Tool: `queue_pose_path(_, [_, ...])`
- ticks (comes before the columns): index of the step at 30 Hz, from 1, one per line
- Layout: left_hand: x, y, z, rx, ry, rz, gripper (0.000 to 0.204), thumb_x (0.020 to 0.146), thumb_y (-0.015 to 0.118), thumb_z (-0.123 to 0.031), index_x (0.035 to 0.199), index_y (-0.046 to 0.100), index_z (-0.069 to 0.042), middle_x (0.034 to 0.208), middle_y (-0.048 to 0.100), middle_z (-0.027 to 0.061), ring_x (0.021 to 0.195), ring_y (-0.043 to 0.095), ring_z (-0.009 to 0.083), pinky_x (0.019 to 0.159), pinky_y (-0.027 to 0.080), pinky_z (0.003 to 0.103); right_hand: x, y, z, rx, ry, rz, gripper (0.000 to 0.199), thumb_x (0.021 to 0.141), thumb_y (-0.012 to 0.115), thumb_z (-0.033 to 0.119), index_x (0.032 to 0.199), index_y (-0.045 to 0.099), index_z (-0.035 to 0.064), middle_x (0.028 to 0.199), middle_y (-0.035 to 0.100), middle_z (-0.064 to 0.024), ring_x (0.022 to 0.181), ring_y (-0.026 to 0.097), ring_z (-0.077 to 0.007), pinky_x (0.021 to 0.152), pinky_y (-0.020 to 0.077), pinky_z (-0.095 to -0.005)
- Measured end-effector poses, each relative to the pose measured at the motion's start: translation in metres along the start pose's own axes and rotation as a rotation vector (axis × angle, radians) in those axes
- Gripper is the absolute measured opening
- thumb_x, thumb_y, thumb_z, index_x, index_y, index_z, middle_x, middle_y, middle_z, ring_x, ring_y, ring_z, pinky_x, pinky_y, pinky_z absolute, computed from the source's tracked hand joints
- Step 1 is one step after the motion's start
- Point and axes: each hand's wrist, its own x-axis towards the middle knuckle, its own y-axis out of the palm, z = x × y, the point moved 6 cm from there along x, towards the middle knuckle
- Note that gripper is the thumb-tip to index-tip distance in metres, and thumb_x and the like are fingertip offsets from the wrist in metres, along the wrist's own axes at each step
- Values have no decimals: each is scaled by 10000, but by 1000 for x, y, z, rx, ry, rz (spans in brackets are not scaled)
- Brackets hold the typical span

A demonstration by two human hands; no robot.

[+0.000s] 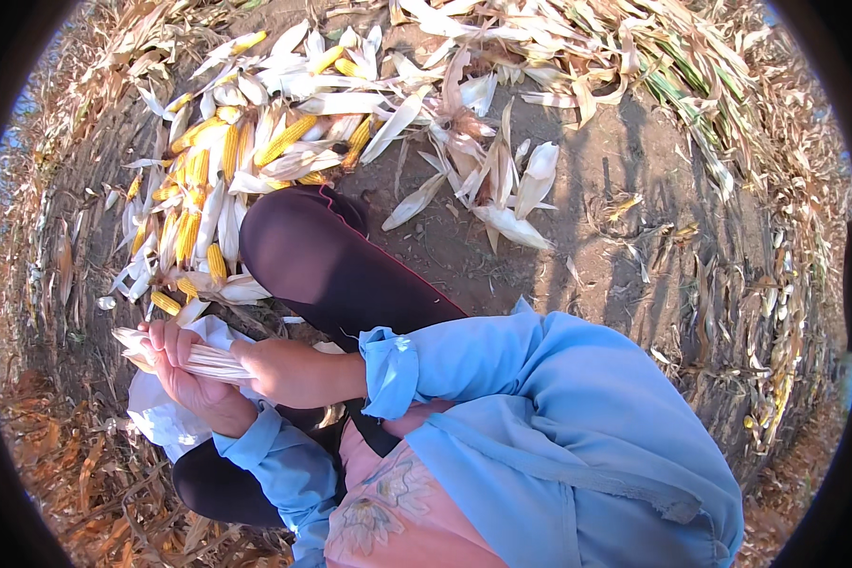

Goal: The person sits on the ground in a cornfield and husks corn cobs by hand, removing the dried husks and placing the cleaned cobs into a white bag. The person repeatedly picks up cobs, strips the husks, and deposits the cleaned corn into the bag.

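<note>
An ear of corn [210, 361] wrapped in pale, dry husk lies level between my two hands, low at the left. My left hand [187, 371] is closed around its far-left part, fingers curled over the top. At the opposite end my right hand [289, 370] grips the husk, its fingertips partly hidden. Whether any kernels show on this ear cannot be made out. Just beyond my hands, husked yellow corn cobs [189, 237] lie heaped on loose husks.
White sheeting or a bag [166, 417] lies under my hands, near my bent leg [322, 251]. Ears still in husk [538, 180] rest on the bare soil [502, 275]. Dry stalks [701, 95] with some green leaves are piled at the far right. Leaf litter [85, 483] covers the near left.
</note>
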Motion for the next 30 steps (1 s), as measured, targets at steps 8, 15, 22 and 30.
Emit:
queue_pose_path(8, [0,27,-32,-81,-8,60,155,1037,331,-131,1002,435,-22,716,332,7,507,266,103,485,308,242,-43,-70,46,-118,-442,-97,319,902,617,216,1120,540,-4,1068,556,-161,860,593,-340,719,477,-410])
queue_pose_path(15, [-1,-17,-61,167,88,-157,142,1021,377,-90,969,460,12,676,333,13,521,298,99,456,313,226,-195,-310,-241,-625,909,-1107,770,731,786,324,1318,414,-5,1193,498,-240,1115,508,-361,959,422,-434])
queue_pose_path(22, [-1,-49,-56,317,109,-229,134,1025,384,-91,987,453,17,691,306,15,537,288,102,478,325,227,-222,-319,-369,-460,1347,-932,1099,606,857,413,1417,234,12,1235,527,-283,1129,546,-429,964,451,-444])
queue_pose_path(30, [3,-65,-48,382,167,-378,120,1023,407,-102,965,439,-1,691,306,10,538,280,95,484,323,221,-40,-388,-320,-592,591,-490,315,885,633,187,1105,627,-39,999,673,-193,968,648,-280,909,509,-302])
